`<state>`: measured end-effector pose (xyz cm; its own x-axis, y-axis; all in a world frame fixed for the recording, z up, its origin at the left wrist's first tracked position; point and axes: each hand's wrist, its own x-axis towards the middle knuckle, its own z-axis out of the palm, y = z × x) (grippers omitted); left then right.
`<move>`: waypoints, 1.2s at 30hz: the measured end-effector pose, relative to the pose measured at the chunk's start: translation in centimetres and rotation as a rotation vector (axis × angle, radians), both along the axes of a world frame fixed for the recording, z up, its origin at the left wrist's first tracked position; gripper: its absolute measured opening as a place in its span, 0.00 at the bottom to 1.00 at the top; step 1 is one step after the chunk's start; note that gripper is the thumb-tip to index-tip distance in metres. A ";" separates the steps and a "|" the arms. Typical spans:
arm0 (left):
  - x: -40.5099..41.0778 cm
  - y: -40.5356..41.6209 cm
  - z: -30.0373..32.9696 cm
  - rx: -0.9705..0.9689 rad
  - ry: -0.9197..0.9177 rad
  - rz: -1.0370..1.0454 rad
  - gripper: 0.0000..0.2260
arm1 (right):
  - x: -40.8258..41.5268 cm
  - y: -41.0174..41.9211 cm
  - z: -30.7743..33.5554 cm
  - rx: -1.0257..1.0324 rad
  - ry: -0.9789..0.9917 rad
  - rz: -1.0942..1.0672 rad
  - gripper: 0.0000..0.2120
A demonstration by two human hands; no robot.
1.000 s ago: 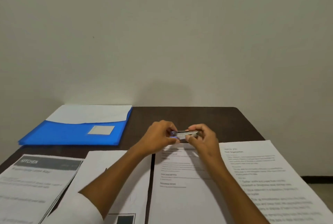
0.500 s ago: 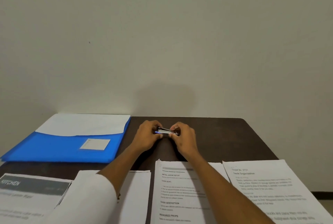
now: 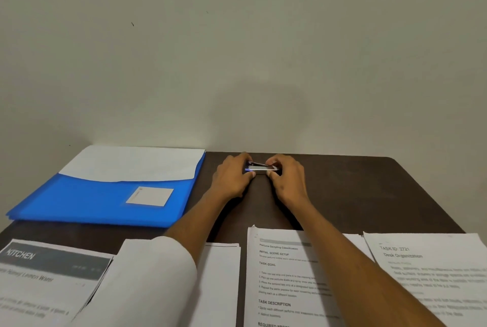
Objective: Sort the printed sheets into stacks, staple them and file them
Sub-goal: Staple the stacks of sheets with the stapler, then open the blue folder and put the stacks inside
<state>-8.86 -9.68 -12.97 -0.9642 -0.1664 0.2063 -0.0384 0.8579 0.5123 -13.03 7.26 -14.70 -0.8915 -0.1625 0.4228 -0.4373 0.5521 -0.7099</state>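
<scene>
I see the small stapler (image 3: 262,168) at the far edge of the tabletop (image 3: 355,195), long axis left to right. My left hand (image 3: 232,179) pinches its left end, my right hand (image 3: 286,180) its right end; it probably rests on the wood.

Dark brown table (image 3: 369,195), blue folder (image 3: 100,203) far left, four paper stacks (image 3: 290,279) along near edge

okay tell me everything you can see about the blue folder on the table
The blue folder lies flat at the table's far left, against the wall. It looks like glossy plastic, with a front pocket whose top edge curves. A white label sits on that pocket, its text unreadable. White sheets stick out above the pocket. Neither hand touches it.
</scene>
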 end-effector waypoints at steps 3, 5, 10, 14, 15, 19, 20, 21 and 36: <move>0.1 0.2 0.1 0.025 -0.011 0.009 0.16 | -0.2 0.0 -0.1 0.033 -0.013 -0.011 0.13; 0.5 0.2 0.2 0.074 -0.046 0.015 0.18 | -0.1 0.0 0.1 0.046 -0.037 -0.020 0.14; 2.6 0.8 0.6 0.106 -0.057 0.017 0.19 | 1.1 0.6 2.3 0.073 -0.188 -0.003 0.21; 4.7 0.8 0.6 0.200 0.004 -0.012 0.20 | 3.5 2.2 5.8 0.064 -0.391 0.022 0.29; 5.2 0.6 0.8 0.274 0.009 -0.009 0.20 | 4.6 3.0 6.6 0.035 -0.411 0.011 0.31; 7.0 0.3 1.7 0.405 -0.030 -0.008 0.25 | 10.0 8.3 7.6 0.010 -0.330 -0.064 0.30; 7.7 0.5 2.2 0.414 -0.036 -0.009 0.25 | 11.6 10.1 7.5 -0.004 -0.323 -0.089 0.29; 8.1 0.8 2.7 0.409 -0.031 -0.008 0.25 | 13.0 12.0 7.4 -0.029 -0.317 -0.112 0.28; 29.1 2.1 7.6 0.417 0.201 0.083 0.17 | 31.1 11.2 6.4 -0.108 -0.246 0.003 0.20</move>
<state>20.26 -7.58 -5.38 -0.8917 -0.3500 0.2868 0.0369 0.5755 0.8170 18.06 18.47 -8.30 -0.9693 -0.1309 0.2081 -0.2455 0.4664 -0.8498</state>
